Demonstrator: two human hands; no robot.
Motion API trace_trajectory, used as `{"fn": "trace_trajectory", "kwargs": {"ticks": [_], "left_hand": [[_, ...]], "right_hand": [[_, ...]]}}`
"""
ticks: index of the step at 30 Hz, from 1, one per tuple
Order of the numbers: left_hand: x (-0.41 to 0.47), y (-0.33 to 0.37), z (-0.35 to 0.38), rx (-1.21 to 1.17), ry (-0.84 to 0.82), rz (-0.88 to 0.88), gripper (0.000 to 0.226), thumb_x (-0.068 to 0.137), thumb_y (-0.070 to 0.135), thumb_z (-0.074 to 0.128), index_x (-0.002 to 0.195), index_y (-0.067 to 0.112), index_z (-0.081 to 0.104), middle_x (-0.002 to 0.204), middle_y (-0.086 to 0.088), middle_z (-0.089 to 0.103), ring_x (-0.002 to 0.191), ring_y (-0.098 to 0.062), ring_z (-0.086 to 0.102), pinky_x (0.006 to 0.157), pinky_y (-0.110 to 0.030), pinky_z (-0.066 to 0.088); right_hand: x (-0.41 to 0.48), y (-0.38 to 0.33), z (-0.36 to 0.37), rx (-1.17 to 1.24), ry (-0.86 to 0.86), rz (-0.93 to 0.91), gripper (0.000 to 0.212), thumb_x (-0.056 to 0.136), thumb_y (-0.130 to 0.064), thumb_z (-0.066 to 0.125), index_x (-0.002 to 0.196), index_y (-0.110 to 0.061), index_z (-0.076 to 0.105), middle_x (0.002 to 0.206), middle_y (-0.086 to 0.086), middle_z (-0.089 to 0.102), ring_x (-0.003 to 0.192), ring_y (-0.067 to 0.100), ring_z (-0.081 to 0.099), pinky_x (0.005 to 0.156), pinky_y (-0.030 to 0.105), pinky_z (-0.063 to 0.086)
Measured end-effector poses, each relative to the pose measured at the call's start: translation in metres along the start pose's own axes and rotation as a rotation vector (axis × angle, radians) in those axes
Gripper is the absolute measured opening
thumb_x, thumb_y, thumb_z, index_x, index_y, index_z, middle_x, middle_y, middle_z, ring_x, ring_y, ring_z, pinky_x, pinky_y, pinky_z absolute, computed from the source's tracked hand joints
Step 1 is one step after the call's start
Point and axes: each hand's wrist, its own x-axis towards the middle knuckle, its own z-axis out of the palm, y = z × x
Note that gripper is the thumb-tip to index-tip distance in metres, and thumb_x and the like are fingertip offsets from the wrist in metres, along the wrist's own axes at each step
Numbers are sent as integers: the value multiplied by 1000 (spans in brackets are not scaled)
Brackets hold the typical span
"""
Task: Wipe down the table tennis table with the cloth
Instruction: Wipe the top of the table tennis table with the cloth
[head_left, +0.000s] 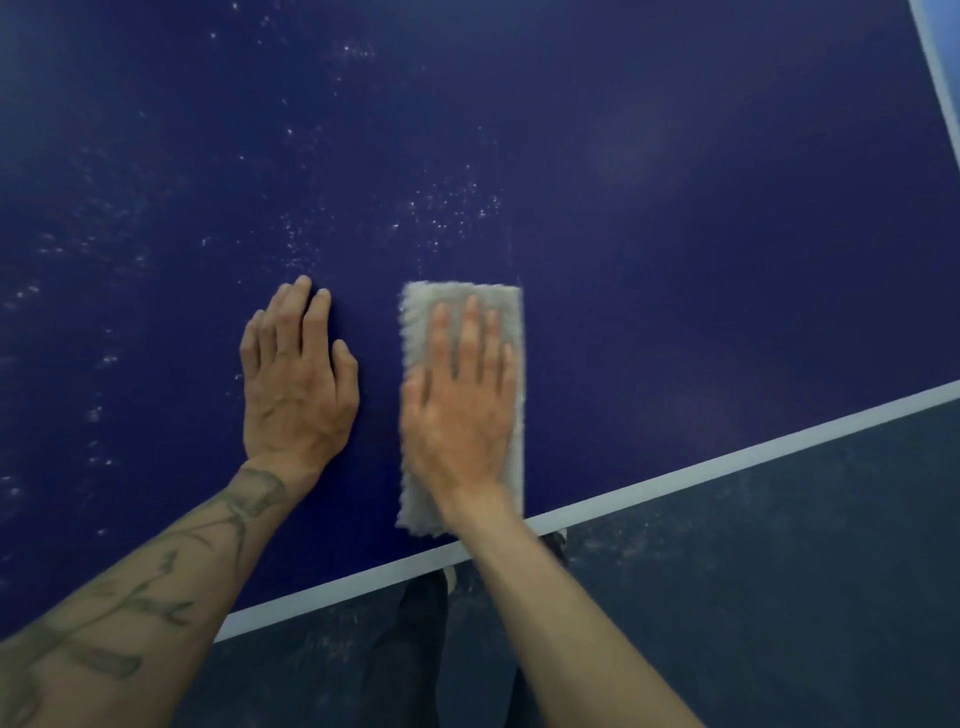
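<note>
The grey fleecy cloth (457, 293) is laid flat on the dark blue counter (675, 234), close to the near white edge line (727, 457), with its lower end almost touching that line. It is pressed down by the right hand (460, 410), whose fingers are stretched straight along its length; nothing is gripped. The left hand (298, 379) is rested flat on the bare surface just beside the cloth, fingers straight and close together, and nothing is held in it. The right hand is slightly blurred, so a wiping stroke is judged to be under way.

Pale dust specks (452, 208) are scattered above and to the left of both hands, while the surface to the right looks cleaner, with only faint hazy smears. For the step to be done well, even pressure should be applied through the whole palm so that the cloth is not rucked, and long overlapping passes should be driven up into the speckled patch. The dust is better carried towards one edge than spread about. The left hand is best lifted off unwiped ground before that strip is reached, lest prints be made.

No brand, label or writing can be read on the cloth or the counter; only a tattoo of leafy stems is seen on the left forearm (130, 597).
</note>
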Motion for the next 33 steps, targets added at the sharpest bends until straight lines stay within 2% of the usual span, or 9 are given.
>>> {"fn": "trace_trajectory", "kwargs": {"ticks": [5,8,11,13,17,23,26,30,33], "left_hand": [[-1,0,-1,-7,9,-2,48,106,17,38,152,3,42,162,-17,37,151,-35,35,128,-52,21],[0,0,-1,-11,4,-4,48,107,17,37,152,3,42,162,-16,37,151,-34,34,129,-51,20],[0,0,-1,-10,1,-1,47,107,16,38,152,3,41,162,-16,37,152,-33,34,129,-51,21],[0,0,-2,-5,0,2,46,107,15,39,152,3,42,162,-17,37,152,-34,34,129,-51,20],[0,-1,-3,1,-4,5,47,107,15,36,152,2,42,162,-18,38,152,-34,34,129,-50,20],[1,-1,-3,-30,-20,-6,46,109,18,36,152,4,41,163,-16,36,154,-33,32,130,-51,19],[0,-1,-6,-82,-20,-22,45,110,17,39,152,3,45,163,-15,38,154,-32,33,130,-50,20],[1,-14,-11,-130,20,16,45,110,19,37,151,1,46,161,-17,41,150,-34,38,127,-51,25],[8,-29,-16,-111,48,16,45,110,19,38,151,2,44,161,-17,41,149,-34,38,126,-50,25]], "right_hand": [[-37,17,-5,-16,-88,-241,67,113,-38,34,171,-19,9,180,5,-2,166,23,-1,133,51,14],[-3,56,-23,-100,-72,-63,67,113,-40,27,171,-19,3,179,4,-6,166,21,-5,133,51,11],[36,43,-22,-111,9,158,66,112,-39,23,171,-19,1,179,6,-6,166,24,-7,133,51,7],[35,9,-9,-69,15,122,67,113,-40,24,171,-18,0,179,8,-7,166,25,-7,133,51,7],[-24,-15,6,-58,-51,-167,65,113,-39,28,172,-19,7,180,6,-2,166,23,-1,133,50,15],[-64,71,-23,-164,-68,41,65,113,-41,20,171,-18,2,180,4,-6,166,23,0,132,55,20],[-76,37,-9,-175,2,174,67,112,-39,23,171,-16,3,179,8,-4,166,26,0,132,55,19],[-48,-45,21,-43,15,9,66,113,-39,30,171,-18,9,179,9,1,166,27,2,133,51,13],[-5,-40,14,-89,-38,-98,64,113,-41,27,172,-20,9,179,6,2,166,23,0,134,48,10]]}}
